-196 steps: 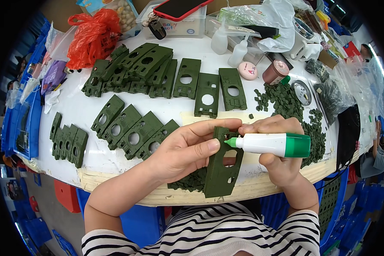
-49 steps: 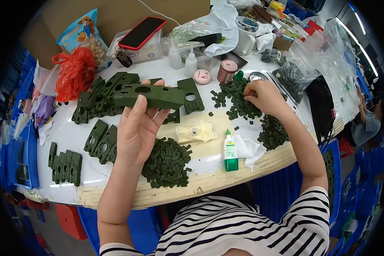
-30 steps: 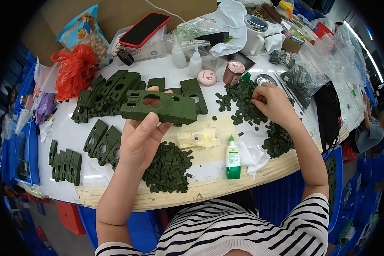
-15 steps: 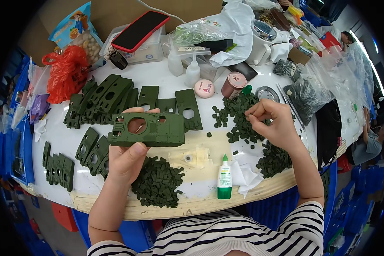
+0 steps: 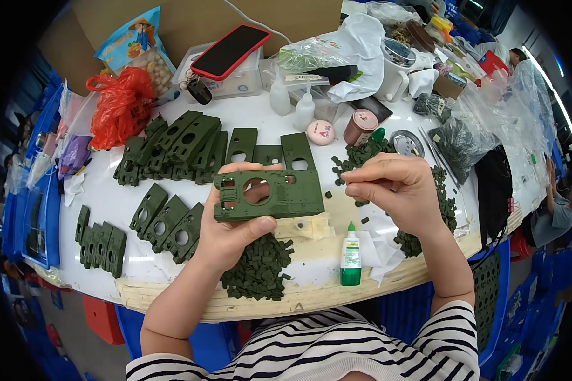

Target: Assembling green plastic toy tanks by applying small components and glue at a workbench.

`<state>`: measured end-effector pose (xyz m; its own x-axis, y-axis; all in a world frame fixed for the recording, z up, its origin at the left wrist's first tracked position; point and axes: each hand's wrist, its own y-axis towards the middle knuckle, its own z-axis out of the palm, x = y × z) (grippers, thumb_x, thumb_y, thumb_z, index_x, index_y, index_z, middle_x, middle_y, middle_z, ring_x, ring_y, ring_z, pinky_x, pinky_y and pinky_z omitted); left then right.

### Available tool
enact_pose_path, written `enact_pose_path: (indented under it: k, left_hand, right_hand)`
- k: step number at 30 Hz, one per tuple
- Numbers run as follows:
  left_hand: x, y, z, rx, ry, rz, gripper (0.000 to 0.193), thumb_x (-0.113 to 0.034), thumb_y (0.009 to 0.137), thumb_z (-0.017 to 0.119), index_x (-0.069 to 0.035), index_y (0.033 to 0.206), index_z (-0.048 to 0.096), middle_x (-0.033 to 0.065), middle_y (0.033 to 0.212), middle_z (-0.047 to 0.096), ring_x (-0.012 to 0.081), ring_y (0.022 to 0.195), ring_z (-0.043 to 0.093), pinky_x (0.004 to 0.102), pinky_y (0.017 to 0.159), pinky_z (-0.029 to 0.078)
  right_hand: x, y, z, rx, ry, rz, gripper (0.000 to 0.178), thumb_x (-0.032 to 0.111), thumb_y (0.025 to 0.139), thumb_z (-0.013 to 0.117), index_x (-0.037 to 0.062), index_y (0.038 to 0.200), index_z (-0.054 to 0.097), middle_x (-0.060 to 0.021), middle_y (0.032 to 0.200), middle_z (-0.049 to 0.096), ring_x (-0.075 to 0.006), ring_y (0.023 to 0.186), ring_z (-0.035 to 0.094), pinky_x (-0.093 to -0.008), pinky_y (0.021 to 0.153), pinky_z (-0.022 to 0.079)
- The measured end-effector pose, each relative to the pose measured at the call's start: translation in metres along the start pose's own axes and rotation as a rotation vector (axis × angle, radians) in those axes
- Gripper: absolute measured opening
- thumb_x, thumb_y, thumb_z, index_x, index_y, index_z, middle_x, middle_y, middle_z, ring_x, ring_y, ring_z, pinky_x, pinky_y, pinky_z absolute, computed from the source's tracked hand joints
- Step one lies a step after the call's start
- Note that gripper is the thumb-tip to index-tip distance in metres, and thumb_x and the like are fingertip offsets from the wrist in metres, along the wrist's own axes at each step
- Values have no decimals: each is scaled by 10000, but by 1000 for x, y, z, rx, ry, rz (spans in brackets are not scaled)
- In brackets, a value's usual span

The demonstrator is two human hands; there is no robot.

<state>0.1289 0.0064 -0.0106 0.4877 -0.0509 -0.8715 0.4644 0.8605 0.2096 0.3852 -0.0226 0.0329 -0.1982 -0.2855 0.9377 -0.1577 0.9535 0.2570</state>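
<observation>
My left hand (image 5: pixel 231 236) grips a dark green plastic model tank hull (image 5: pixel 299 202) from below, thumb along its near edge. The hull has a large round opening and is tilted toward me. To its right, my right hand (image 5: pixel 397 190) is closed in a pinch, fingertips a short gap from the hull; whatever they hold is too small to make out. Small green pieces (image 5: pixel 365 152) lie heaped beyond the right hand. Another pile of small green pieces (image 5: pixel 257 270) sits below the left hand. A green-and-white glue bottle (image 5: pixel 351 259) stands upright between my forearms.
More green hulls (image 5: pixel 184 143) are stacked at the back left, with rows of green parts (image 5: pixel 160 222) nearer. Behind are a red-cased phone (image 5: pixel 230 51) on a clear box, squeeze bottles (image 5: pixel 304 113), a pink tin (image 5: pixel 361 127) and a red bag (image 5: pixel 119 108). Tweezers (image 5: pixel 435 149) lie at right.
My left hand has moved right with the hull, bringing it closer to my right hand. The right hand has come slightly nearer and away from the heap. The whole view has shifted a little.
</observation>
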Motion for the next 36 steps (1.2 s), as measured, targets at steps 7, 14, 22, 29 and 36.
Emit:
enact_pose_path:
  k: [7, 14, 22, 29, 36]
  left_hand:
    - [1, -3, 2, 28, 62, 41, 616, 20, 765, 730, -57, 1270, 386, 181, 1353, 464, 252, 1207, 511, 395, 997, 455]
    - [1, -4, 8, 36, 100, 71, 628, 65, 744, 731, -50, 1251, 378, 194, 1366, 453, 243, 1174, 540, 384, 984, 479]
    - [5, -8, 10, 82, 256, 156, 625, 76, 729, 738, -42, 1235, 390, 211, 1344, 467, 202, 1127, 565, 367, 972, 486]
    - [6, -9, 11, 84, 260, 183, 627, 71, 719, 748, -28, 1227, 393, 222, 1333, 466, 190, 1124, 555, 362, 965, 483]
    - [10, -7, 9, 135, 330, 244, 633, 85, 710, 743, -17, 1226, 390, 226, 1317, 465, 252, 1227, 499, 377, 971, 487]
  right_hand:
    - [7, 1, 19, -11, 66, -69, 155, -40, 800, 691, 4, 946, 721, -67, 836, 660, -84, 750, 625, -199, 641, 498]
    - [7, -9, 19, -77, 221, 27, 150, -42, 812, 680, -15, 957, 704, -85, 881, 677, -121, 797, 654, -215, 703, 534]
    - [6, -10, 14, -49, 477, 266, 184, 0, 859, 651, -26, 1035, 604, -138, 937, 691, -174, 869, 685, -243, 734, 561]
    - [1, -12, 12, -46, 574, 337, 177, 64, 890, 633, -19, 1045, 616, -138, 949, 691, -180, 876, 687, -245, 733, 562]
    - [-5, -15, 9, -8, 625, 393, 190, 63, 891, 629, -24, 1060, 630, -121, 917, 690, -172, 832, 691, -246, 716, 568]
